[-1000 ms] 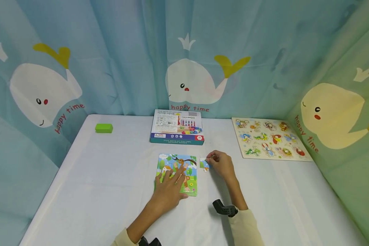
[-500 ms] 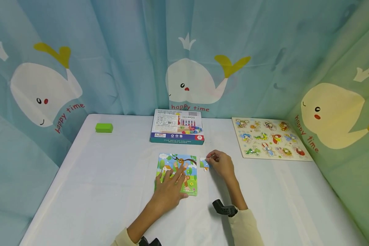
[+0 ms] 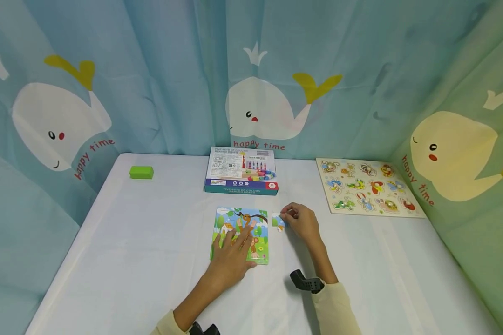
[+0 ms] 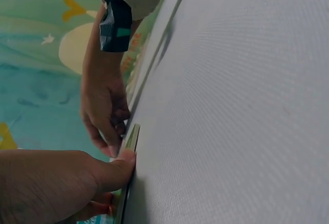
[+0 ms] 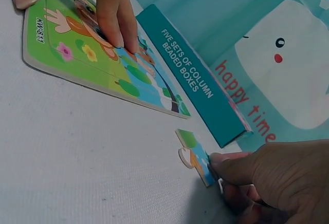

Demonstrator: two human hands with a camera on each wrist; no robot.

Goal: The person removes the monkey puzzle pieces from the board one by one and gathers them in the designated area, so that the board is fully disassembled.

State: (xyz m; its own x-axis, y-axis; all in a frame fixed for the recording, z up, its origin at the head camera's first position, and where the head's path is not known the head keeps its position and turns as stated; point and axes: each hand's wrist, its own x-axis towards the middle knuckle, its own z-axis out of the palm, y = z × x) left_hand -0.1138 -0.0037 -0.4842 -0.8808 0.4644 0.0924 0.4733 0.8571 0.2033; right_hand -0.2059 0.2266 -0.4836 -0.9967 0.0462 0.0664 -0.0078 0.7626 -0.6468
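A monkey jigsaw board (image 3: 222, 215) lies flat on the white table in the head view. My left hand (image 3: 229, 258) rests on it, fingers spread over the picture and the thumb (image 4: 121, 170) at its near edge. Part of the picture is hidden under that hand. To the right of the board, a small gap away, is a loose puzzle piece (image 5: 193, 154) in blue, green and orange. Thumb and fingertips of my right hand (image 3: 302, 223) pinch the piece by its right edge, low over the tabletop.
Behind the jigsaw board stands a flat box (image 3: 241, 190) of beaded columns. An insect peg puzzle (image 3: 370, 190) lies at the back right. Far left on the table (image 3: 130, 260) sits a green block (image 3: 141, 172). Whale-printed curtains (image 3: 172, 93) enclose the table's back and sides.
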